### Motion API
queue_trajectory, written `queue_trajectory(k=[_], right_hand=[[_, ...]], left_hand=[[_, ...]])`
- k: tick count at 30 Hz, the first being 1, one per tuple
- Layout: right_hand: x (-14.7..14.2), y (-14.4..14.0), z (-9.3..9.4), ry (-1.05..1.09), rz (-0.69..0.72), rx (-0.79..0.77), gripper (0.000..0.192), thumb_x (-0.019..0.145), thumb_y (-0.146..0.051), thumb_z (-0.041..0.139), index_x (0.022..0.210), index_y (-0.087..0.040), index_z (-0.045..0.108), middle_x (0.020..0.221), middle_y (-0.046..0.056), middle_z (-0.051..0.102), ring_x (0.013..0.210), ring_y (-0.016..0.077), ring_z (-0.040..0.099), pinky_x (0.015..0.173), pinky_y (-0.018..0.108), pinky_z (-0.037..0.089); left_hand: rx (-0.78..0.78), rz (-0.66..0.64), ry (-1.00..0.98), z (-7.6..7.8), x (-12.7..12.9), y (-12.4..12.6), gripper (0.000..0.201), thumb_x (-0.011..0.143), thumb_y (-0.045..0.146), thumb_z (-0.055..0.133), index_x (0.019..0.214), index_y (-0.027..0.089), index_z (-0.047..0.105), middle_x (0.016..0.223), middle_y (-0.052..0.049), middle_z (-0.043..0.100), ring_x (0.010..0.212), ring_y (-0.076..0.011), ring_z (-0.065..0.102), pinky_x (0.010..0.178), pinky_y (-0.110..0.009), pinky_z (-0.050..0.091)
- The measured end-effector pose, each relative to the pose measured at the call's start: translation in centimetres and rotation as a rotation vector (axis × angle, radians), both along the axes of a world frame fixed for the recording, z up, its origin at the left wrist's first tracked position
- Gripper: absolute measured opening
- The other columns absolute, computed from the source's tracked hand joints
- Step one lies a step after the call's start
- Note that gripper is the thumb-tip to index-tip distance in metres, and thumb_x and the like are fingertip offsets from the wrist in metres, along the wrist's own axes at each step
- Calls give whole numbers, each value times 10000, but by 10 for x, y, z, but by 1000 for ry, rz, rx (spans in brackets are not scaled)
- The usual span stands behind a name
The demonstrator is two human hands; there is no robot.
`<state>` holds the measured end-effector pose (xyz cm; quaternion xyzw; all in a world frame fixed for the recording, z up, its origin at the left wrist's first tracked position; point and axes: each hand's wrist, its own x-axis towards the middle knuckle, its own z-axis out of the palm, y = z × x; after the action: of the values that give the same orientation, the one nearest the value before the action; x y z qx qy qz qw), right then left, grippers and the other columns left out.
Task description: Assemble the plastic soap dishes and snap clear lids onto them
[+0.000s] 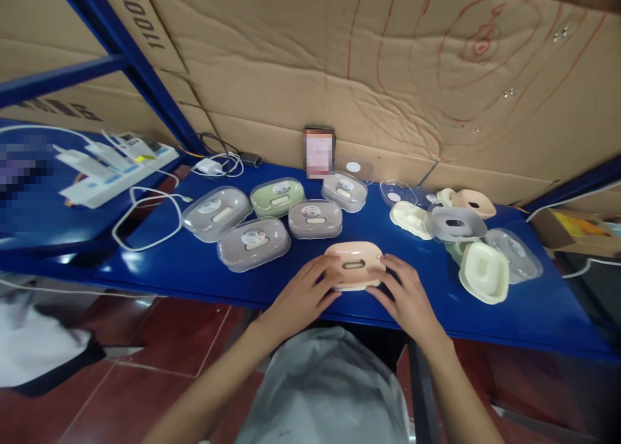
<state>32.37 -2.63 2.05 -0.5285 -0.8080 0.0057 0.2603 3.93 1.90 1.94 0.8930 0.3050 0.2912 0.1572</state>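
Observation:
A peach oval box (356, 252), which looks like a soap box with a slot in its top, rests near the front edge of the blue table. My left hand (310, 285) grips its left end, fingers on the top and thumb at the near side. At its right end, my right hand (403, 294) holds it the same way. A pale rim shows along the bottom. Just behind stands a grey box (315, 220) under a clear cover with a round label. Off to the right lies a cream tray (485, 272), its hollow facing up.
More covered boxes stand on the left, including a green box (277, 199). Loose parts pile up on the right, among them a grey shell (456, 223). A phone-like screen (319, 151) leans on the cardboard wall. A power strip (116, 175) and white cables lie left.

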Motion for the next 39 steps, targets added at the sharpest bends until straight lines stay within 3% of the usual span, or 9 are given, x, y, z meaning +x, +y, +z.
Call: queue_trajectory(k=[9,16,20,24,27,29,33,35,39], right_hand=[[18,8,7,-117,126,-17,393,1067,-402,622,1450,-326,666,1422,119,681,1397,334,605,1138,555,527],[40,121,27,-145,-260,49,495,1068,-370,536,1518,-168,575,1554,217,598,1455,410,535,1203,653,374],[34,158,29,-90,-320,33,330,1052,-310,501,1256,-145,702,1176,234,778,1188,402,700,1120,654,425],[29,129,29,62,-339,88,409,1112,-415,401,1376,-184,610,1079,165,782,1014,318,749,972,501,558],[27,87,21,436,-323,8,538,1126,-509,381,1572,-209,415,1051,114,766,775,243,734,734,402,613],[26,61,13,592,-337,-79,560,1117,-547,407,1574,-226,436,1070,107,759,669,211,693,659,389,610],[26,27,-2,371,-436,-37,544,1099,-565,449,1525,-248,568,1476,182,621,1085,293,741,949,505,625],[26,21,-7,212,-415,2,568,1082,-580,494,1558,-276,556,1669,169,451,1406,372,597,1127,589,534],[26,20,-14,67,-337,-21,598,1044,-633,564,1518,-273,617,1643,165,514,1479,417,538,1178,657,481]], left_hand=[[4,-71,33,1,8,7,265,1065,166,581,1317,238,620,1398,-91,677,1490,-252,543,1287,-492,466],[-15,21,-46,-3,3,2,176,1030,278,686,1191,217,648,1575,-164,513,1539,-329,470,1257,-540,479],[-49,42,-103,-5,-1,3,188,980,267,758,1111,218,632,1532,-162,542,1505,-324,510,1235,-524,507],[-73,33,-97,-6,-2,5,226,968,255,774,1127,216,619,1557,-164,519,1507,-318,502,1239,-517,502],[-88,32,-100,-7,-2,5,278,969,248,774,1198,219,620,1565,-162,513,1514,-320,494,1256,-530,479],[-97,29,-99,-7,-2,5,349,968,246,775,1276,227,613,1558,-159,519,1517,-321,492,1260,-529,473],[-110,20,-108,-5,-2,5,381,959,246,786,1299,223,615,1543,-156,538,1508,-313,503,1259,-500,476],[-112,16,-115,-4,-2,5,346,958,240,788,1263,218,627,1548,-153,538,1509,-309,501,1262,-492,472],[-142,16,-122,-4,-3,4,319,967,239,770,1258,233,640,1591,-140,488,1537,-306,466,1287,-497,439]])
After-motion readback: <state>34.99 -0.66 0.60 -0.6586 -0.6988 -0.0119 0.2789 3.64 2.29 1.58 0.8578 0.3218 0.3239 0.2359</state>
